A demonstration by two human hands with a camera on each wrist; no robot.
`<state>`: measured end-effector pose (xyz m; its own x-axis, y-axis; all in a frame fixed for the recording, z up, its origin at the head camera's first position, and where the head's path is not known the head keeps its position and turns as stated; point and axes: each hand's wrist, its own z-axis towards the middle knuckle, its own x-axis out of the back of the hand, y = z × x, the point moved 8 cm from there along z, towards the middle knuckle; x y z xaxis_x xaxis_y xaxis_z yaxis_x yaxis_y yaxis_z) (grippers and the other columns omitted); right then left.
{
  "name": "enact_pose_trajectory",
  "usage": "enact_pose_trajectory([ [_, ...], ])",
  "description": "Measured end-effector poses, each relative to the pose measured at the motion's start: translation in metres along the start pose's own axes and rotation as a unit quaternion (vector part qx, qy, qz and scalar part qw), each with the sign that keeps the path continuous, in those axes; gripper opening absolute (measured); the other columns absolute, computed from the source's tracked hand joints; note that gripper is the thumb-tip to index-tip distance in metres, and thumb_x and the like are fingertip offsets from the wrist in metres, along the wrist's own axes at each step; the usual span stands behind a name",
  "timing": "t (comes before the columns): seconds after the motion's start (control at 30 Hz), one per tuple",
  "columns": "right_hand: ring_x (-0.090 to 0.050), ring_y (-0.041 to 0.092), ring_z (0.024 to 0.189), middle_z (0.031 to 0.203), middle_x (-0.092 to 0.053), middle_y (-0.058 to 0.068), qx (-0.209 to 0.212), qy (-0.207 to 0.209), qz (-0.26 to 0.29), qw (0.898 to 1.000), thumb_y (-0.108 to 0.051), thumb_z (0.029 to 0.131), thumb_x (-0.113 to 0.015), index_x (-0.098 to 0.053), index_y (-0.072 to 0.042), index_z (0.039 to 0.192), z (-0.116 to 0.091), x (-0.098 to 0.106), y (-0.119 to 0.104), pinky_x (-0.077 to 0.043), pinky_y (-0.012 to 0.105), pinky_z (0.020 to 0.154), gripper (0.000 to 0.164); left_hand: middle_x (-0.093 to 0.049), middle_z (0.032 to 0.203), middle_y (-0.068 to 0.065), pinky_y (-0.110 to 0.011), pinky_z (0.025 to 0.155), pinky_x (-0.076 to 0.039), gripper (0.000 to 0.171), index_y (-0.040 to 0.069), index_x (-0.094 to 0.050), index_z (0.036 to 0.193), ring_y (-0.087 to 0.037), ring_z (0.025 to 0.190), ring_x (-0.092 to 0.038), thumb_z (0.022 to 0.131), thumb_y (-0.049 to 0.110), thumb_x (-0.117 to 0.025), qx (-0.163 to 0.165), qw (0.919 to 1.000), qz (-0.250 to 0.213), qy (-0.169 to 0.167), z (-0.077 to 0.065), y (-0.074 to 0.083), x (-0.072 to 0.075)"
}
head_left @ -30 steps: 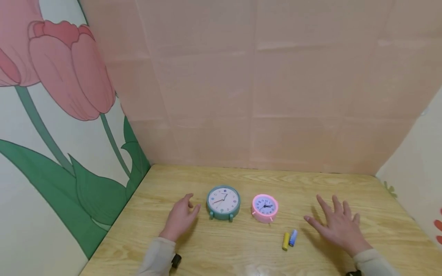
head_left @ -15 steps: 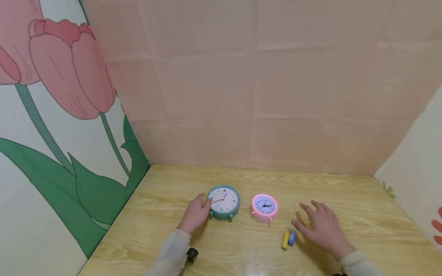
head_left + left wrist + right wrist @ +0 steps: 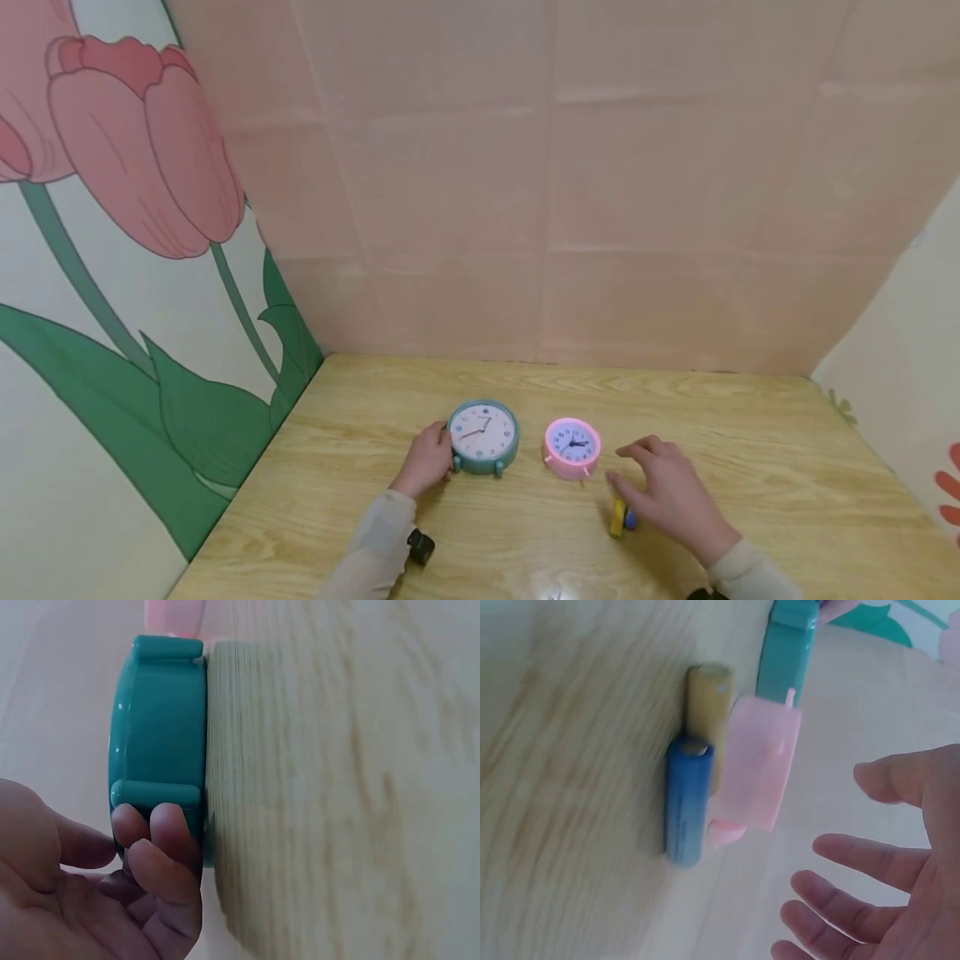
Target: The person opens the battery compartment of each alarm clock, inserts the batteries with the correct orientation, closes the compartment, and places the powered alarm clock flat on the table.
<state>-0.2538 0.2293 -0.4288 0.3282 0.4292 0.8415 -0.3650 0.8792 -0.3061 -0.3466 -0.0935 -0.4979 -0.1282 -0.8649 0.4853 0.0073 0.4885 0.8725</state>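
A teal alarm clock (image 3: 483, 435) lies face up on the wooden table, its two feet toward me. My left hand (image 3: 424, 460) grips its left edge. In the left wrist view, the thumb of the left hand (image 3: 97, 877) is at the face side and curled fingers are by a foot of the clock (image 3: 159, 724). A smaller pink alarm clock (image 3: 572, 448) lies to its right. My right hand (image 3: 671, 497), fingers spread and holding nothing, hovers over a yellow battery (image 3: 617, 518) and a blue battery (image 3: 688, 806), partly covering the blue one in the head view.
The wooden table (image 3: 525, 550) runs back to a pinkish sheet (image 3: 555, 208) hung behind it. At the left stands a wall panel (image 3: 142, 167) painted with tulips, and a pale panel (image 3: 900, 350) borders the right side.
My left hand has moved right to the teal clock and taken hold of its edge. The right hand has moved left toward the batteries and pink clock. The clocks stay in place.
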Motion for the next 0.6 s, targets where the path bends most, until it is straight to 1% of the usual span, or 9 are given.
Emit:
enact_pose_trajectory([
  [0.07, -0.062, 0.029, 0.089, 0.098, -0.066, 0.010, -0.003, -0.009, 0.007, 1.000, -0.026, 0.083, -0.079, -0.073, -0.003, 0.102, 0.001, -0.002, -0.004, -0.054, 0.050, 0.075, 0.030, -0.055, 0.065, -0.006, -0.025, 0.046, -0.048, 0.043, -0.010, -0.044, 0.142, -0.017, 0.052, -0.055, 0.105, 0.011, -0.034, 0.005, 0.9999, -0.009, -0.003, 0.000, -0.002, -0.001],
  [0.17, -0.062, 0.022, 0.082, 0.093, -0.066, 0.007, -0.019, -0.037, 0.023, 0.999, -0.021, 0.084, -0.079, -0.073, -0.003, 0.101, 0.003, -0.007, -0.009, -0.055, 0.040, 0.070, 0.025, -0.056, 0.066, -0.007, -0.025, 0.045, -0.046, 0.044, -0.009, -0.044, 0.142, -0.017, 0.052, -0.055, 0.105, 0.012, -0.034, 0.011, 0.9998, -0.016, -0.010, 0.002, -0.004, -0.003],
  [0.23, -0.059, 0.015, 0.076, 0.090, -0.066, 0.005, -0.030, -0.065, 0.055, 0.996, -0.018, 0.085, -0.077, -0.073, -0.002, 0.102, 0.005, -0.012, -0.014, -0.053, 0.032, 0.064, 0.023, -0.056, 0.066, -0.006, -0.024, 0.044, -0.045, 0.045, -0.009, -0.043, 0.143, -0.016, 0.052, -0.055, 0.104, 0.013, -0.036, 0.013, 0.9997, -0.014, -0.012, 0.003, -0.005, -0.002],
  [0.33, -0.055, 0.008, 0.068, 0.087, -0.066, 0.001, -0.041, -0.111, 0.129, 0.985, -0.016, 0.088, -0.074, -0.072, -0.001, 0.105, 0.007, -0.020, -0.027, -0.048, 0.024, 0.057, 0.023, -0.056, 0.065, -0.005, -0.023, 0.044, -0.044, 0.047, -0.007, -0.042, 0.144, -0.015, 0.051, -0.055, 0.103, 0.016, -0.039, 0.023, 0.9996, -0.009, -0.011, 0.004, -0.008, -0.001],
  [0.43, -0.052, 0.006, 0.061, 0.084, -0.066, -0.001, -0.033, -0.147, 0.200, 0.968, -0.016, 0.090, -0.072, -0.071, 0.001, 0.109, 0.008, -0.031, -0.044, -0.046, 0.022, 0.052, 0.025, -0.057, 0.064, -0.005, -0.024, 0.044, -0.044, 0.049, -0.007, -0.040, 0.145, -0.016, 0.050, -0.054, 0.103, 0.017, -0.041, 0.028, 0.9995, -0.002, -0.010, 0.003, -0.010, -0.001],
  [0.5, -0.052, 0.004, 0.059, 0.083, -0.066, -0.002, -0.023, -0.162, 0.226, 0.960, -0.017, 0.091, -0.071, -0.071, 0.001, 0.111, 0.010, -0.038, -0.055, -0.046, 0.022, 0.050, 0.026, -0.057, 0.069, -0.006, -0.025, 0.046, -0.046, 0.049, -0.007, -0.040, 0.145, -0.016, 0.051, -0.054, 0.103, 0.019, -0.043, 0.031, 0.9995, 0.002, -0.012, 0.002, -0.010, -0.002],
  [0.6, -0.052, 0.004, 0.061, 0.082, -0.065, -0.001, -0.015, -0.176, 0.252, 0.951, -0.014, 0.091, -0.071, -0.068, 0.003, 0.115, 0.011, -0.051, -0.068, -0.047, 0.022, 0.052, 0.030, -0.059, 0.076, -0.008, -0.026, 0.048, -0.047, 0.048, -0.007, -0.044, 0.141, -0.015, 0.052, -0.054, 0.101, 0.019, -0.045, 0.028, 0.9995, 0.007, -0.015, -0.001, -0.007, -0.004],
])
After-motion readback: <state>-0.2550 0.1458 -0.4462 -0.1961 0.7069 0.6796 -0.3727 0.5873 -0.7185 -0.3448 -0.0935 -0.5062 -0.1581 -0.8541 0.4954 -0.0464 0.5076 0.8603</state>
